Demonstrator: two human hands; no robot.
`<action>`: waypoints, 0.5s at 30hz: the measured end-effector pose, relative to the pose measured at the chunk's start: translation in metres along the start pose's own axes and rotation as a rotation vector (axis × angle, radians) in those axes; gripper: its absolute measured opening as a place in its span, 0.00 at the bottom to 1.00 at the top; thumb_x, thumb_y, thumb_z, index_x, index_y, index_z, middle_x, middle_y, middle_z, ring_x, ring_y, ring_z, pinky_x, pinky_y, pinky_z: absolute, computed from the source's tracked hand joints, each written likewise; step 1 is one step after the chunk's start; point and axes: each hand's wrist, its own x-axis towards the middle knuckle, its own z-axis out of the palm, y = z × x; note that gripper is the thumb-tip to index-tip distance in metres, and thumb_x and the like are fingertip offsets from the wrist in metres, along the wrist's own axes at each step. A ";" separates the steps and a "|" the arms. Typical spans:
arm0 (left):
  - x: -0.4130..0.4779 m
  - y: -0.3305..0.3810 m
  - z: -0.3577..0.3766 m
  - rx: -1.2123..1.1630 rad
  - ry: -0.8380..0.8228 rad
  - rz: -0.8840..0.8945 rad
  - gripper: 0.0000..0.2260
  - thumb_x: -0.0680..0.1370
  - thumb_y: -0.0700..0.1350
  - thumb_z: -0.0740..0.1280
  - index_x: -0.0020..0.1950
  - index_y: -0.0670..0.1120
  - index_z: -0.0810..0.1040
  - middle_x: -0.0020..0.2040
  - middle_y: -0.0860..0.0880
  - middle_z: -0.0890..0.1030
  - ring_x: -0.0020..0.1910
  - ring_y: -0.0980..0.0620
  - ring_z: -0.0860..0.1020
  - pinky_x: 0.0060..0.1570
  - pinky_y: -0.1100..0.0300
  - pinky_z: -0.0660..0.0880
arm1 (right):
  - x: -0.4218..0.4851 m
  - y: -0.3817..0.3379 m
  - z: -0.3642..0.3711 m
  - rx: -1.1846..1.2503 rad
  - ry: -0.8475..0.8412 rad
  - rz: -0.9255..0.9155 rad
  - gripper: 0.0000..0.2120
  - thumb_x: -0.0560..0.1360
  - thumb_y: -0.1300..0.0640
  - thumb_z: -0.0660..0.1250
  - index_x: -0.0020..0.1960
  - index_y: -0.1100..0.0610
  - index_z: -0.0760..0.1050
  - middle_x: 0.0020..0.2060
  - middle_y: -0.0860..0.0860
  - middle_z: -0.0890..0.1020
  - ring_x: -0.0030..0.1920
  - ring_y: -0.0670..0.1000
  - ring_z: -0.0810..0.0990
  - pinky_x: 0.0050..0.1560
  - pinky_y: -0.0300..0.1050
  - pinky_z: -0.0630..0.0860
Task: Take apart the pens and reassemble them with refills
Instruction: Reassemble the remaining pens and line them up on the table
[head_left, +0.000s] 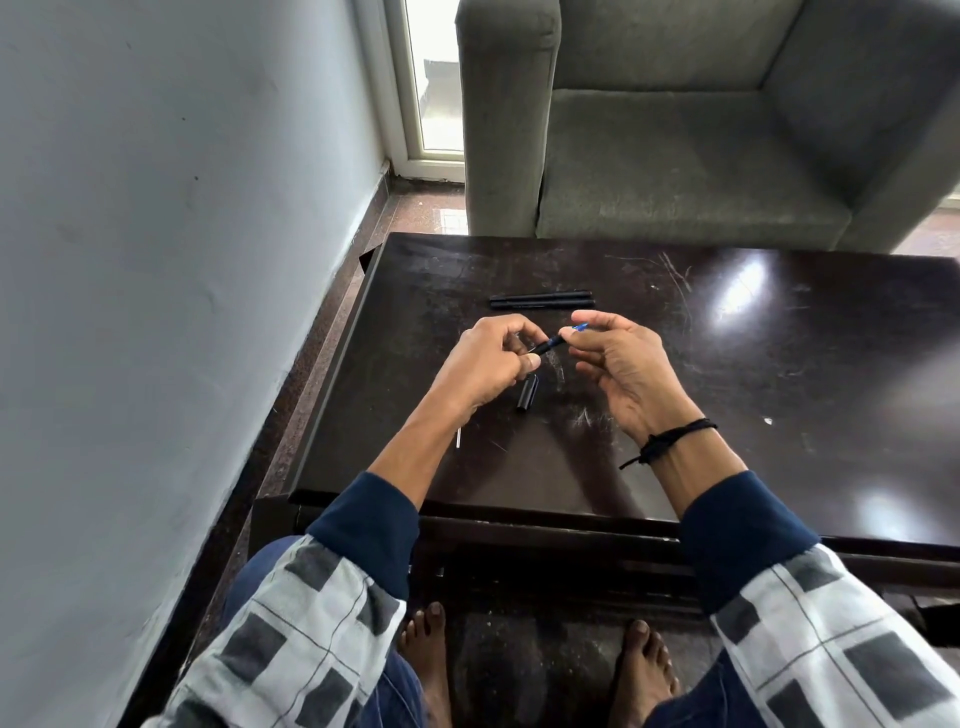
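Observation:
Above the dark table (727, 415), my left hand (483, 364) grips a short black pen barrel (549, 344) between thumb and fingers. My right hand (621, 364) pinches a thin blue refill (581, 327) whose end pokes out past my fingertips, next to the barrel's open end. A black pen cap (527, 396) lies on the table under my hands. Two whole black pens (541, 300) lie side by side farther back. A thin white piece (458, 437) lies on the table by my left forearm.
A grey armchair (701, 130) stands just beyond the table's far edge. A pale wall (156, 260) runs along the left, with a narrow strip of floor between it and the table. My bare feet (535, 660) are under the near edge.

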 end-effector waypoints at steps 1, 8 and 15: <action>0.000 0.000 0.000 0.002 0.001 0.000 0.09 0.77 0.38 0.72 0.51 0.51 0.83 0.33 0.54 0.79 0.36 0.55 0.79 0.51 0.47 0.82 | 0.000 0.000 -0.001 0.008 -0.002 -0.001 0.14 0.72 0.67 0.74 0.56 0.58 0.82 0.43 0.51 0.87 0.39 0.45 0.82 0.39 0.38 0.77; 0.000 0.001 -0.001 0.002 0.007 0.006 0.08 0.77 0.38 0.72 0.52 0.50 0.83 0.35 0.52 0.80 0.37 0.54 0.79 0.50 0.49 0.82 | 0.001 0.000 0.000 0.029 0.000 0.014 0.11 0.71 0.61 0.78 0.52 0.55 0.83 0.42 0.49 0.85 0.38 0.45 0.81 0.37 0.38 0.77; 0.001 -0.001 0.000 -0.002 0.002 0.003 0.09 0.76 0.37 0.72 0.51 0.51 0.83 0.33 0.53 0.79 0.35 0.54 0.78 0.49 0.48 0.82 | 0.001 -0.001 -0.002 0.028 -0.009 0.006 0.13 0.71 0.66 0.75 0.55 0.57 0.81 0.48 0.55 0.87 0.42 0.48 0.82 0.42 0.40 0.78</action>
